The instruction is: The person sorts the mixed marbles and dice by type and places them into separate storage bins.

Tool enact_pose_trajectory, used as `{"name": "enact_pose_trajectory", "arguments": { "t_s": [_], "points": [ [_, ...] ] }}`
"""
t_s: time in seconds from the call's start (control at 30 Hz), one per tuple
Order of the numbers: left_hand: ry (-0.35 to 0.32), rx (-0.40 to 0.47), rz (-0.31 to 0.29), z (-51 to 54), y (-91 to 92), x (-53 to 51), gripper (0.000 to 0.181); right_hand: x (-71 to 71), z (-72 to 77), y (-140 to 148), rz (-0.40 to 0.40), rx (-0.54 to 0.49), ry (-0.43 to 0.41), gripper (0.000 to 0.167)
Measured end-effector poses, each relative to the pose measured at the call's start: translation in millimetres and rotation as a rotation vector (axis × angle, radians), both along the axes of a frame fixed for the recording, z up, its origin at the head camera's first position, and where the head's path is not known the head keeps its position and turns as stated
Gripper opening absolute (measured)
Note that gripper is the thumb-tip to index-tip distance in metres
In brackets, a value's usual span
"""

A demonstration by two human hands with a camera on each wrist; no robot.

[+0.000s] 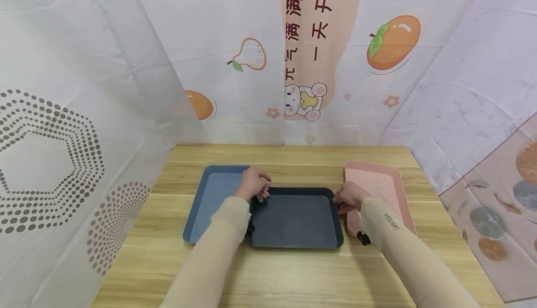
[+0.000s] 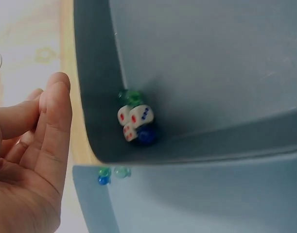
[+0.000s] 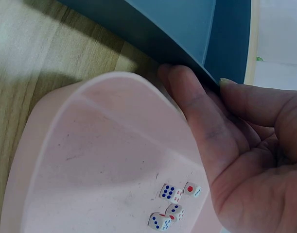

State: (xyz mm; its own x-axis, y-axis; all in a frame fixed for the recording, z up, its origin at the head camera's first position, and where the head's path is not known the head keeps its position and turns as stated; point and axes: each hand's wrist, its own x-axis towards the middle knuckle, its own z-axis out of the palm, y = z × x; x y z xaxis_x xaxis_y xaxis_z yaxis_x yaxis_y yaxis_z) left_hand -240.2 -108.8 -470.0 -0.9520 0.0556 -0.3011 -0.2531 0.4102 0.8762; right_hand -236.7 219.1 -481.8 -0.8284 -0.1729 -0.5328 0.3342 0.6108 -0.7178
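A dark blue-grey tray [image 1: 293, 222] lies between my hands. My right hand [image 1: 351, 197] pinches its right rim near the back corner, thumb [image 3: 255, 104] on one side and fingers [image 3: 199, 104] on the other. My left hand [image 1: 253, 183] is by the back left corner; in the left wrist view its thumb and fingertips [image 2: 58, 87] come together just outside the rim, and anything between them is hidden. Inside that corner, white dice [image 2: 141, 115] cluster with a green bead [image 2: 132, 98] and a dark blue bead [image 2: 147, 135].
To the left lies a blue tray [image 1: 192, 222] with a few green and blue beads [image 2: 104, 179] in it. The pink tray [image 1: 371, 164] on the right holds several white dice [image 3: 168, 192]. All stand on a wooden table [image 1: 302, 275], with printed curtains [image 1: 251, 107] behind.
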Motion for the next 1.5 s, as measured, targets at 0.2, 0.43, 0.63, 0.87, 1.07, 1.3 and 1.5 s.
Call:
{"name": "enact_pose_trajectory", "arguments": {
  "t_s": [0.2,0.43,0.63,0.87,1.07,1.3,1.5],
  "points": [
    [0.026,0.005,0.024,7.7,-8.3,-2.1,0.026,0.0,0.8,0,0.002,-0.001,-0.001,0.024],
    [0.058,0.009,0.063,9.4,-18.3,-6.0,0.028,-0.6,2.5,-1,0.005,0.008,-0.005,0.025],
    [0.067,0.014,0.098,9.2,-31.4,-9.5,0.026,-1.1,2.4,-1,0.004,0.007,-0.008,0.025],
    [0.070,0.004,0.139,4.0,-49.3,-13.6,0.024,-1.9,2.2,0,0.006,0.007,-0.006,0.025],
    [0.048,0.007,0.178,1.9,-59.6,-13.7,0.025,-2.3,1.3,0,0.005,-0.001,-0.007,0.023],
    [0.028,-0.013,0.207,-0.1,-69.4,-11.8,0.025,-0.8,1.5,-1,-0.003,-0.001,-0.012,0.024],
    [0.009,-0.013,0.239,-4.3,-76.6,-9.9,0.022,-1.3,1.7,-1,-0.009,-0.008,-0.017,0.025]
  ]
}}
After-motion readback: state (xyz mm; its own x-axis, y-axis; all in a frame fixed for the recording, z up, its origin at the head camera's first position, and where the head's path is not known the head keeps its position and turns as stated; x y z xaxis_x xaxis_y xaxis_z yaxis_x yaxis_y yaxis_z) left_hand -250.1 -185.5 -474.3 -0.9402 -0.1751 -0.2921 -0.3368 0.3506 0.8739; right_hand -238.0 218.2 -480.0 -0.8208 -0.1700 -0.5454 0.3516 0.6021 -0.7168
